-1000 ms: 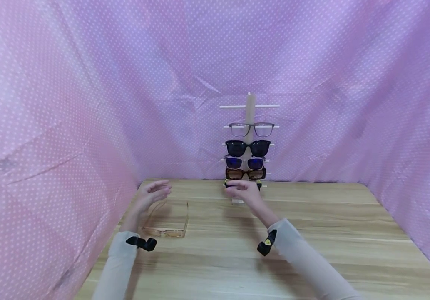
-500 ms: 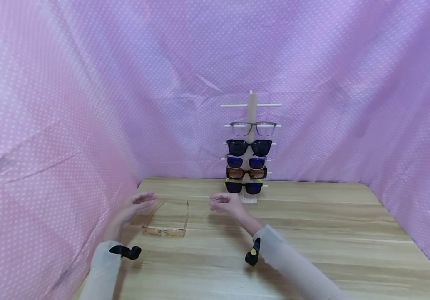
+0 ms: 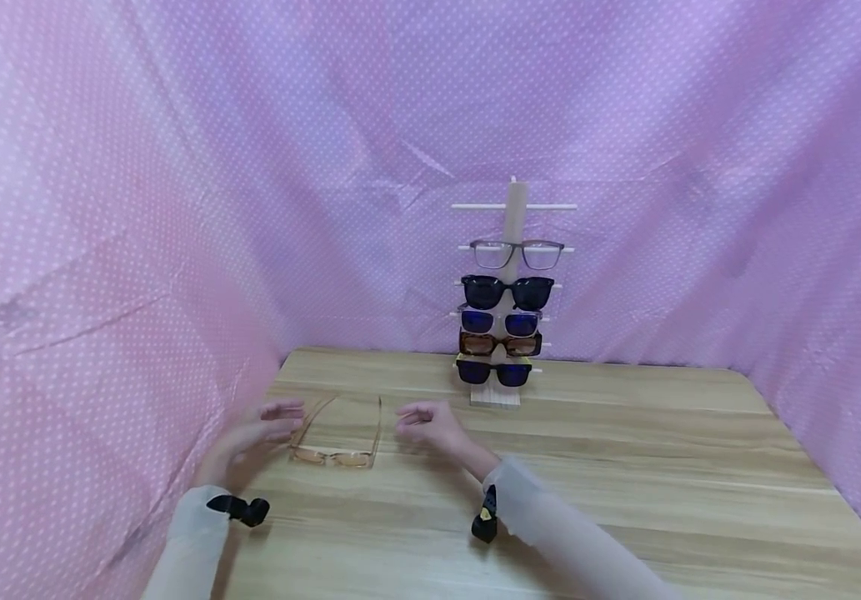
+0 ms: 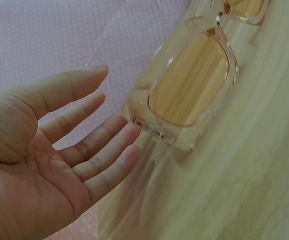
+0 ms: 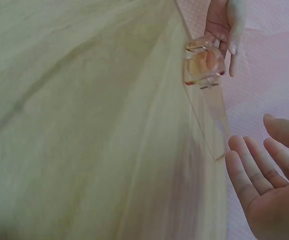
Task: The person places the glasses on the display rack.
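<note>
A pair of clear-framed glasses with pale orange lenses [image 3: 351, 459] lies on the table, its temples spread and pointing to the back. Just left of it, my left hand [image 3: 259, 427] has loosely bent fingers and holds nothing. In the left wrist view, fingertips [image 4: 118, 120] come right up to the corner of the orange-tinted glasses [image 4: 189, 82]. My right hand [image 3: 433, 427] hovers to the right of the glasses, also holding nothing. The right wrist view shows its fingers [image 5: 254, 170] extended near a temple end, with the left hand [image 5: 225, 25] beyond the frame.
A wooden display stand [image 3: 516, 208] rises at the back of the table [image 3: 625, 467]. Clear glasses [image 3: 518, 254] and several sunglasses, including a black pair [image 3: 508, 292], hang on its rods; the top rod is bare. Pink dotted cloth [image 3: 370, 167] encloses the back and sides.
My right hand has moved from in front of the stand leftward and nearer, toward the orange-lensed glasses. My left hand has shifted left and lower beside them. The view has tilted slightly.
</note>
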Tool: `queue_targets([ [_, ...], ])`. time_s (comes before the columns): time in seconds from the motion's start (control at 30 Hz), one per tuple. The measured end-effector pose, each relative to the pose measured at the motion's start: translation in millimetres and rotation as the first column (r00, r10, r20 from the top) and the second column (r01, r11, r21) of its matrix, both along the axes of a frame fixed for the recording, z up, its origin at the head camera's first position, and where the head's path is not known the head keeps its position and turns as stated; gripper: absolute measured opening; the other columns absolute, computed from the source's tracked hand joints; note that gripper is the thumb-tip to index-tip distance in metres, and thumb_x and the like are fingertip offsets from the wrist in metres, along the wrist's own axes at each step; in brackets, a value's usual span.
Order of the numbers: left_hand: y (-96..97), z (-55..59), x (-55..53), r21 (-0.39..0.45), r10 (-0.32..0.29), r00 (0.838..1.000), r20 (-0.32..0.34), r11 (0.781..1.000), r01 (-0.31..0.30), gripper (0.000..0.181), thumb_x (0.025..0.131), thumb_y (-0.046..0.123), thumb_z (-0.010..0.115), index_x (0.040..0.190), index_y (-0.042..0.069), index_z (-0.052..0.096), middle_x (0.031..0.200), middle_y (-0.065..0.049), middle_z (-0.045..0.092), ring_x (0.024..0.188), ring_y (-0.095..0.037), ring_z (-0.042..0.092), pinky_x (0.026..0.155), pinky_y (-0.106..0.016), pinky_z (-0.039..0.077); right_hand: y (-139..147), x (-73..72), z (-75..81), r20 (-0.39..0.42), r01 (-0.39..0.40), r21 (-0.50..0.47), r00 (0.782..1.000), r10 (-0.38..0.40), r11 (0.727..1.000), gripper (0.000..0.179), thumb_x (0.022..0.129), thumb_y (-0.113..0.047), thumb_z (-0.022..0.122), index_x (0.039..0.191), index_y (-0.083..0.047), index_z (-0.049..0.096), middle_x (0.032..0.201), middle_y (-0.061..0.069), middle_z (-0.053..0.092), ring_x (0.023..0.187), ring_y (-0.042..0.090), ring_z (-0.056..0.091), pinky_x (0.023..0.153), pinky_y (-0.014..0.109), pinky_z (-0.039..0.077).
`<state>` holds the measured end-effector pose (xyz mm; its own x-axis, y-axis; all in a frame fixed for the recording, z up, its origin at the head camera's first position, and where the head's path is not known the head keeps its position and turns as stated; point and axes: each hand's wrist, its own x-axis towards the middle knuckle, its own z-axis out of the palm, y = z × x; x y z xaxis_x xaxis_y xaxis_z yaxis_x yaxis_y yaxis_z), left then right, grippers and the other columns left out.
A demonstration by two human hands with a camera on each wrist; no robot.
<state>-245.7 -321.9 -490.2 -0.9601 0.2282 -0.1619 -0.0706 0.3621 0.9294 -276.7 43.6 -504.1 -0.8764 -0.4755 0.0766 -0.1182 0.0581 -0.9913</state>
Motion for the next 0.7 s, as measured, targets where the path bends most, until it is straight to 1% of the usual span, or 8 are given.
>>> queue_targets([
  [0.1,-2.0,-2.5,1.0,0.007,-0.011,1.0,-0.003,1.0,0.011,0.064,0.101,0.013,0.062,0.152,-0.012,0.031,0.15,-0.037,0.042,0.133,-0.036,0.054,0.107,-0.037,0.053,-6.2,1.6,-4.6,0.011,-0.013,0.002,1.0,0.013,1.0,0.037,0.089,0.003,0.073,0.122,0.016,0.063,0.104,0.031,0.073,0.087,0.048,0.072,0.072,0.047,0.064],
  [0.23,-1.5,-3.8,2.1,0.0,-0.016,1.0,0.023,1.0,0.016,0.063,0.101,0.013,0.062,0.151,-0.012,0.033,0.15,-0.036,0.043,0.132,-0.032,0.055,0.107,-0.033,0.052,-11.2,3.4,-10.1,0.025,-0.021,0.019,0.999,0.021,1.0,0.036,0.088,0.004,0.073,0.122,0.014,0.064,0.104,0.03,0.073,0.086,0.042,0.073,0.071,0.043,0.064],
  [0.3,-0.5,-3.2,2.5,0.002,-0.016,0.999,0.044,1.0,0.016,0.062,0.101,0.011,0.063,0.15,-0.012,0.034,0.151,-0.036,0.042,0.132,-0.031,0.056,0.105,-0.03,0.053,-13.1,4.5,-11.2,0.03,-0.027,0.03,0.999,0.026,0.999,0.036,0.087,0.004,0.074,0.121,0.013,0.065,0.104,0.029,0.073,0.085,0.036,0.075,0.069,0.039,0.064],
  [0.37,0.5,-2.0,2.5,-0.011,-0.027,0.998,0.049,1.0,0.028,0.062,0.1,0.011,0.064,0.149,-0.012,0.035,0.151,-0.036,0.042,0.13,-0.027,0.057,0.103,-0.027,0.054,-14.6,5.9,-11.2,0.037,-0.033,0.043,0.999,0.032,0.999,0.036,0.087,0.003,0.075,0.121,0.012,0.066,0.106,0.029,0.073,0.082,0.025,0.074,0.068,0.035,0.062],
  [0.5,1.7,0.4,1.9,-0.058,-0.059,0.997,0.043,0.996,0.062,0.061,0.098,0.012,0.067,0.147,-0.012,0.04,0.149,-0.034,0.046,0.12,-0.01,0.06,0.096,-0.019,0.053,-17.7,9.0,-10.2,0.025,-0.056,0.065,0.998,0.055,0.996,0.037,0.087,0.002,0.075,0.121,0.011,0.066,0.108,0.03,0.072,0.077,0.008,0.069,0.065,0.028,0.06],
  [0.57,1.7,0.7,1.7,-0.082,-0.079,0.996,0.038,0.993,0.082,0.061,0.097,0.013,0.068,0.146,-0.012,0.041,0.148,-0.033,0.047,0.116,-0.003,0.058,0.094,-0.016,0.052,-19.2,10.3,-9.9,0.014,-0.066,0.068,0.998,0.065,0.996,0.037,0.087,0.003,0.075,0.122,0.011,0.066,0.109,0.032,0.072,0.076,0.006,0.069,0.064,0.027,0.059],
  [0.6,1.5,1.0,2.0,-0.079,-0.09,0.995,0.042,0.992,0.093,0.062,0.097,0.013,0.068,0.147,-0.013,0.04,0.148,-0.034,0.047,0.116,-0.003,0.059,0.094,-0.017,0.052,-20.0,10.9,-10.0,0.009,-0.069,0.068,0.998,0.069,0.995,0.037,0.086,0.004,0.075,0.122,0.012,0.065,0.109,0.033,0.071,0.077,0.007,0.07,0.064,0.028,0.059],
  [0.7,1.1,0.6,1.8,-0.048,-0.089,0.994,0.07,0.995,0.093,0.064,0.096,0.011,0.069,0.148,-0.012,0.04,0.148,-0.034,0.047,0.116,-0.006,0.062,0.095,-0.019,0.054,-21.4,12.1,-10.0,0.009,-0.074,0.066,0.997,0.073,0.995,0.038,0.086,0.006,0.075,0.122,0.012,0.065,0.109,0.034,0.07,0.082,0.014,0.073,0.065,0.031,0.061],
])
